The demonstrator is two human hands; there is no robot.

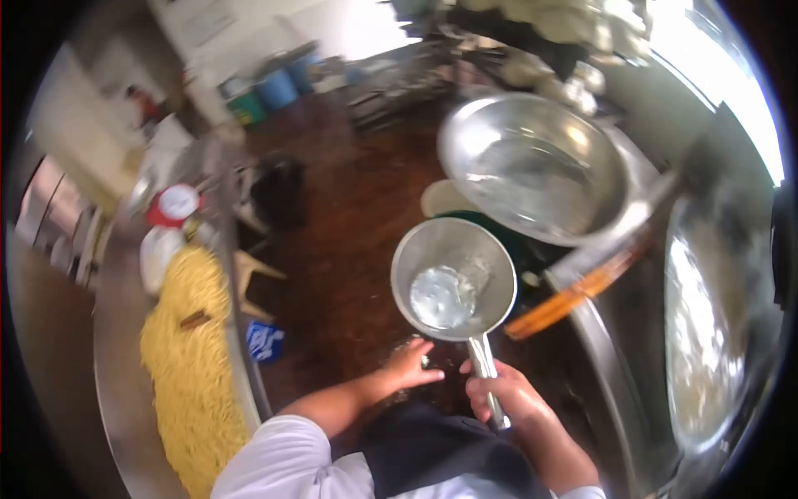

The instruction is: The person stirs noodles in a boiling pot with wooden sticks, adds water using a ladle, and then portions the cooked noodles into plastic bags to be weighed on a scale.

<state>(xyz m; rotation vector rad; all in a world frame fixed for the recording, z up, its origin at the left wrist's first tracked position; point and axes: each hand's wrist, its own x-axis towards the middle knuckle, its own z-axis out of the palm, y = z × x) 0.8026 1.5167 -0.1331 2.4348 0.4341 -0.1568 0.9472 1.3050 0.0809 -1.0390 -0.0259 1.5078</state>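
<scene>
A metal saucepan (401, 274) hangs in front of me over the floor, with a little clear liquid in its bottom. My right hand (504, 391) is wrapped round its long handle. To the left of that handle, just below the pan, my left hand (411, 366) has its fingers spread and holds nothing. Beyond the saucepan at the right stands a wide steel basin (532, 179) with what looks like clear liquid inside. An orange-brown wooden handle or paddle (573, 299) lies slanting over the counter edge, right of the pan.
A long heap of yellow noodles (195, 374) covers the left metal counter (120, 374). Behind it is a red scale (176, 205) with a white dial. A large wok-like vessel (702, 333) sits at the right. Blue bins (278, 87) stand far back, and a person (145, 108) is at the far left.
</scene>
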